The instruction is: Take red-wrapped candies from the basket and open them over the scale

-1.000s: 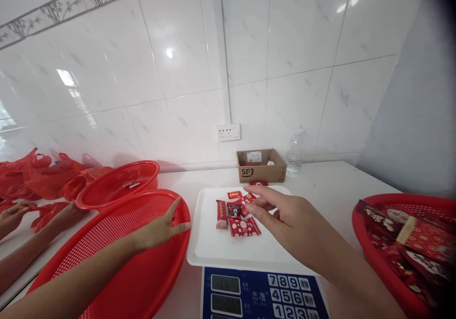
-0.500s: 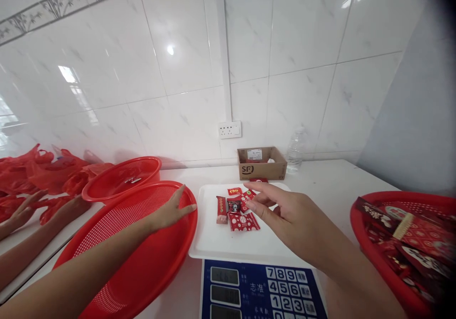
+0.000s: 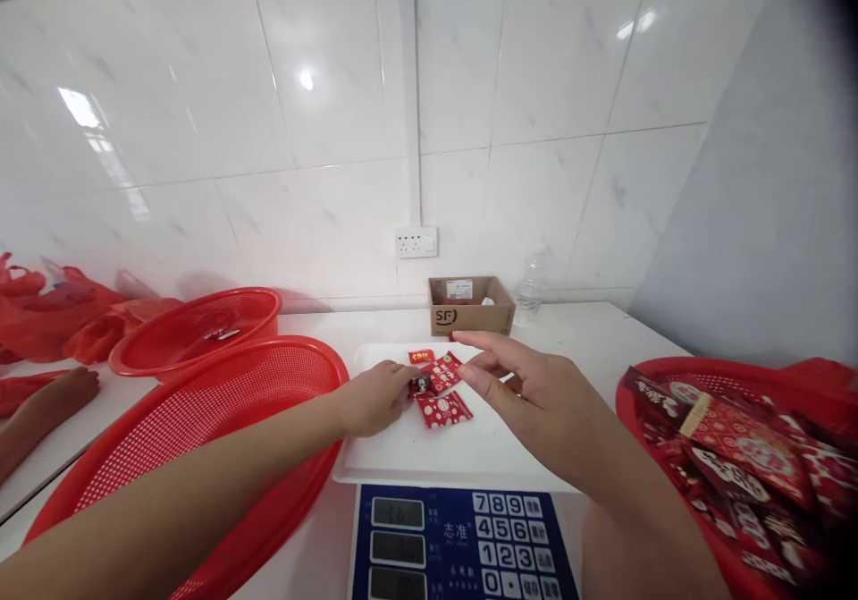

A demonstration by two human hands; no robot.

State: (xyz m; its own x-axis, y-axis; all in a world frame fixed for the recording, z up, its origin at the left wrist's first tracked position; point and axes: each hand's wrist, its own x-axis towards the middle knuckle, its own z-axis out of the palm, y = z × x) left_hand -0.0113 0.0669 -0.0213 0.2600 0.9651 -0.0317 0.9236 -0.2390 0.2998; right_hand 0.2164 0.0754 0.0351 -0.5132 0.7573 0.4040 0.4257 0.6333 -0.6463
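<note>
My left hand (image 3: 376, 398) reaches over the left side of a white tray (image 3: 382, 461) on a scale, its fingers curled together and partly hidden. At its fingertips is a small dark wrapped candy (image 3: 420, 386). My right hand (image 3: 546, 403) hovers over the tray's right side, thumb and index finger apart, nothing seen between them. Just left of its thumb lies a red packet (image 3: 443, 371) with white lettering. Nearer me on the tray is a red packet with white dots (image 3: 446, 409); a small red packet with yellow lettering (image 3: 421, 356) lies farther back.
The scale's blue keypad (image 3: 462, 542) faces me. A large red basket (image 3: 315, 347) stands left, another red basket (image 3: 264, 300) behind it. On the right, a red basket (image 3: 626, 421) holds packets. Behind are a cardboard box (image 3: 473, 318) and plastic bottle (image 3: 529, 291). Another person's hand (image 3: 71, 394) is far left.
My left hand has moved from over the basket rim to the packets on the tray. The long red packet there is now out of sight. My right hand stays over the tray.
</note>
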